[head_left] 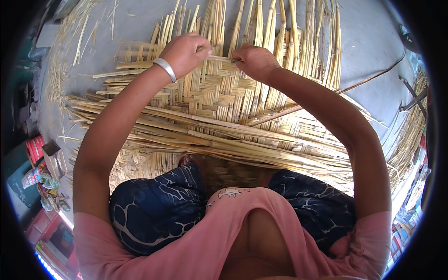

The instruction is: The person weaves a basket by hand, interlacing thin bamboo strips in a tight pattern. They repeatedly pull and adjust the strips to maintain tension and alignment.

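My left hand (pixel 186 52), with a silver bangle (pixel 165 70) at its wrist, is closed with its fingers curled. A short way to the right, my right hand (pixel 255 61) is closed too. A thin pale reed strip (pixel 221 59) stretches between them and is gripped at both sides. Below lies a partly woven mat (pixel 198 95) of flat split reeds, its unwoven ends spreading toward the far side. Several loose reed strips (pixel 219 127) lie across the near part of the mat in a bundle.
A long thin stick (pixel 373 74) slants over the mat from the right. Loose straw (pixel 58 84) lies on the grey floor (pixel 109 35) at left, and a heap of reeds (pixel 413 130) at far right beside a dark crossed object (pixel 414 99). Plastic bags (pixel 44 179) sit at far left.
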Motion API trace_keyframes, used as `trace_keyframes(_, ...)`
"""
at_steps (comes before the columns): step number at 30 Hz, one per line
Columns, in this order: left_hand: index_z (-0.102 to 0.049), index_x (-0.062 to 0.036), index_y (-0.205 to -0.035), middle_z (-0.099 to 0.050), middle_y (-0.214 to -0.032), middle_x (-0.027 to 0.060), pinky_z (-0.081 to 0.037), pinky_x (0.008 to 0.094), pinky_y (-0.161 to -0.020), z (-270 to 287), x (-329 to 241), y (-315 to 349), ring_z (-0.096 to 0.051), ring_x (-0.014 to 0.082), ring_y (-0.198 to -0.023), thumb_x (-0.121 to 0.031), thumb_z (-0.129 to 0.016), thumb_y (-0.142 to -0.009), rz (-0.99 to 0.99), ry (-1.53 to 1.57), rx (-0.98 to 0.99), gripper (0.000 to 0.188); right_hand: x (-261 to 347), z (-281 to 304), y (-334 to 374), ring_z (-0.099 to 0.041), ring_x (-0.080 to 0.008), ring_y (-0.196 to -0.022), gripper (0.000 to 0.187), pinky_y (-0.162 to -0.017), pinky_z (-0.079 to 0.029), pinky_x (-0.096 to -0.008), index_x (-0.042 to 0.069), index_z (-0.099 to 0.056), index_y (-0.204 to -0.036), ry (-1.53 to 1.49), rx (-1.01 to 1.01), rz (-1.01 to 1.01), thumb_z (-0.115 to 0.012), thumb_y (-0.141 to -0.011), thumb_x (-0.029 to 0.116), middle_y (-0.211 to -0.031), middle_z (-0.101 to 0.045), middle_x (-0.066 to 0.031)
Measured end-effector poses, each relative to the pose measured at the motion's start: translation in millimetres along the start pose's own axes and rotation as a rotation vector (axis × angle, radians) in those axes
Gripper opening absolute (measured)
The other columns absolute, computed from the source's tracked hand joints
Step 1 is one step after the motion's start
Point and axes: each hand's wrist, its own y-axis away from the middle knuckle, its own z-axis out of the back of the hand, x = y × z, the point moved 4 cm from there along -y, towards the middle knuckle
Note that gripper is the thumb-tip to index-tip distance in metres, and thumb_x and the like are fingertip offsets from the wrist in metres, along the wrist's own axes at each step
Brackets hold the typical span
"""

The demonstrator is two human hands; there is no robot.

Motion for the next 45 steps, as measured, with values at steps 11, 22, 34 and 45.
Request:
trace_keyframes(11, -0.059, 0.0061, -0.119, -0.069, -0.101, 0.0131, -0.055, 0.0318, -0.083, -63.6, 54.1, -51.9, -0.068, 0.0223, -0.095, -0.021, -0.063, -0.092, 0.355, 0.212, 0.049, 0.038, -8.4, 2.1, 3.8, -0.066, -0.0329, -0.079, 0.016, -0.077, -0.053, -0.0431, 0.006, -0.064, -0.094, -0.216, -0.234, -0.169, -0.059, -0.085, 0.018, -0.086, -0.067, -0.0158)
trace_keyframes(22, -0.058, -0.0051, -0.094, -0.068, -0.088, 0.0057, -0.050, 0.0294, -0.067, -61.2, 52.4, -68.2, -0.062, 0.0139, -0.080, -0.032, -0.082, -0.076, 0.590, 0.588, 0.250, 0.040, -16.6, 2.0, 10.7, -0.066, -0.0332, -0.074, 0.019, -0.074, -0.053, -0.0442, 0.004, -0.059, -0.097, -0.334, -0.312, -0.154, -0.060, -0.083, 0.017, -0.077, -0.066, -0.0152)
trace_keyframes(34, -0.043, 0.0083, -0.131, -0.058, -0.123, 0.0198, -0.047, 0.0361, -0.092, -76.0, 48.4, -63.4, -0.055, 0.0226, -0.116, -0.040, -0.078, -0.080, 0.552, 0.562, 0.159, 0.079, -26.3, -5.6, 10.2, -0.066, -0.0327, -0.071, 0.019, -0.071, -0.053, -0.0417, 0.002, -0.059, -0.091, -0.497, -0.332, -0.242, -0.061, -0.080, 0.017, -0.074, -0.065, -0.0171)
trace_keyframes(45, -0.058, 0.0012, -0.106, -0.066, -0.097, 0.0123, -0.050, 0.0308, -0.072, -99.9, 46.2, -80.1, -0.063, 0.0191, -0.079, -0.027, -0.084, -0.072, 0.606, 0.588, 0.069, 0.051, -32.8, -9.6, 11.5, -0.061, -0.0153, -0.072, 0.022, -0.068, -0.052, -0.0309, 0.001, -0.061, -0.100, -0.604, -0.310, -0.331, -0.064, -0.084, 0.015, -0.079, -0.064, -0.0075)
